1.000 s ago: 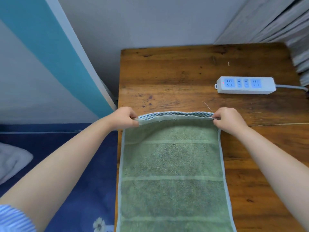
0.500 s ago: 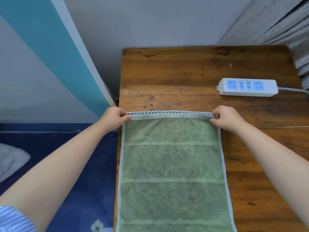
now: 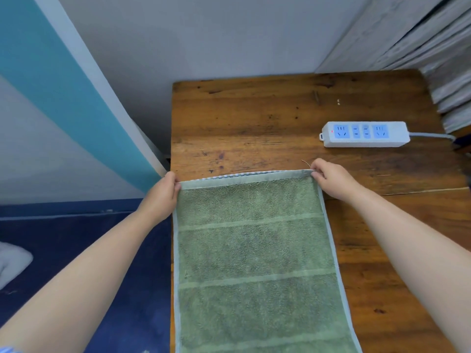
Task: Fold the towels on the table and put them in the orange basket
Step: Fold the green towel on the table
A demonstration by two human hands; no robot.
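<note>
On the wooden desk (image 3: 254, 118) a green towel (image 3: 254, 250) lies flat along the near left part, its length running toward the person and off the bottom of the view. The left hand (image 3: 160, 194) pinches the far left corner, which sits right at the desk's left edge, and the right hand (image 3: 331, 178) pinches the far right corner; both are closed on the cloth, not released. Holding the two corners apart likely serves to pull the far edge taut and square, so that layers line up for a fold. A thin checked blue-and-white strip peeks out beyond that edge, suggesting a second layer beneath. The towel is a muted sage terry with paler woven bands across it and a light grey-blue hem down both sides. A white power strip (image 3: 364, 133) lies well apart, further back on the right. The orange basket is not in view.
</note>
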